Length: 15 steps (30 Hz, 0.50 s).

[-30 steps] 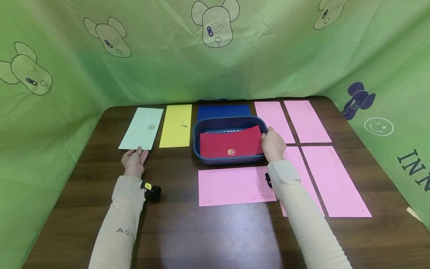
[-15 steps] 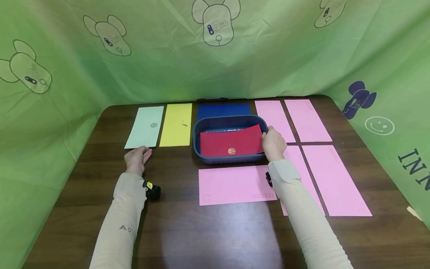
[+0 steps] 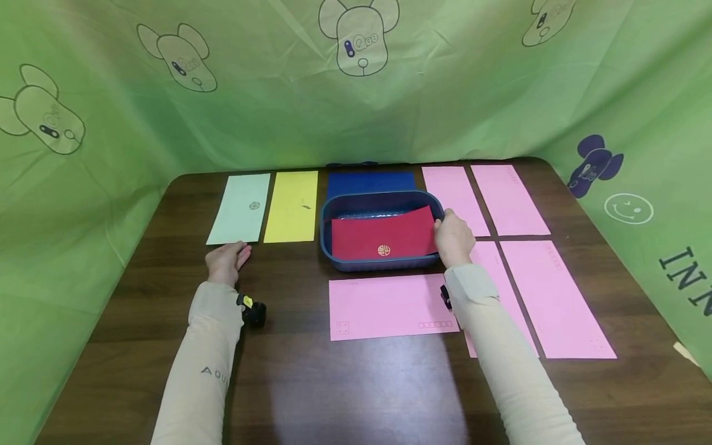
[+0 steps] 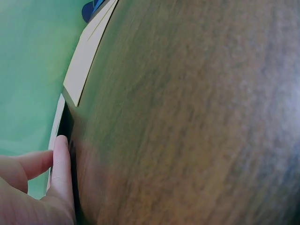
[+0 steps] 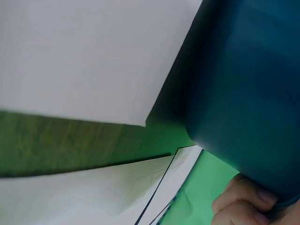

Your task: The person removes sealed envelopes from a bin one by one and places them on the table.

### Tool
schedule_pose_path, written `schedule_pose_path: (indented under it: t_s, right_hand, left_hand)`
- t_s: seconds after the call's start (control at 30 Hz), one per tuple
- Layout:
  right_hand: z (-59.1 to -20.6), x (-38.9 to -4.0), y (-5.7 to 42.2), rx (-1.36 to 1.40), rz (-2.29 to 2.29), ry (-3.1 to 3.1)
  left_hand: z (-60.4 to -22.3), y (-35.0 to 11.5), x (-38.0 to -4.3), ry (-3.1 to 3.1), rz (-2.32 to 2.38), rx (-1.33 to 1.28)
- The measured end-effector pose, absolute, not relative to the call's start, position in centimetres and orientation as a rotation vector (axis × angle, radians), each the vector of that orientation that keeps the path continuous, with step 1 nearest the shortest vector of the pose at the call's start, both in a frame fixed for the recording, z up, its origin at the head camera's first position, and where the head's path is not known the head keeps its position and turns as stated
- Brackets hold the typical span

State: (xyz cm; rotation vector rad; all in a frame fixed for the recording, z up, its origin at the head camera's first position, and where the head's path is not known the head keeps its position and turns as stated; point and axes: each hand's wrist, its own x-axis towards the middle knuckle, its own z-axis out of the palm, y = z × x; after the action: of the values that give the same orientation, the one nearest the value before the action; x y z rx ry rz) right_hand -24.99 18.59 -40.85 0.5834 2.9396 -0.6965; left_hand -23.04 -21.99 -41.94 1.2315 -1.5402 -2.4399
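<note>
At the left of the table, my left hand (image 3: 225, 262) is at the near edge of a pale green envelope (image 3: 239, 210). In the left wrist view, the envelope's edge (image 4: 55, 126) shows between the thumb and a finger and is slightly raised off the wood. My right hand (image 3: 453, 240) grips the right end of a dark blue plastic tub (image 3: 378, 266), its fingers curled over the rim. A red envelope (image 3: 378, 238) with a gold emblem leans inside the tub. The right wrist view shows the tub's smooth outer wall (image 5: 248, 93) above the curled fingers.
A yellow envelope (image 3: 292, 207) lies beside the pale green one. A blue envelope (image 3: 369, 181) is partly hidden behind the tub. Several pink envelopes (image 3: 512, 201) lie at the right; another pink envelope (image 3: 389, 306) lies before the tub. Green printed cloth (image 3: 267, 93) surrounds the table (image 3: 311, 395).
My left hand has moved the pale green envelope slightly right, closer to the yellow one. The right hand and the tub have stayed in place.
</note>
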Motion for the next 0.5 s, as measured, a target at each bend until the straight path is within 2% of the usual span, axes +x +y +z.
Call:
schedule_pose_path:
  t_s: [0.5]
  right_hand:
    - [-40.78,-24.98,18.62,0.579,-0.703,2.931]
  left_hand:
    - [-41.97,-21.50,-23.45,-1.676,-2.305,1.236]
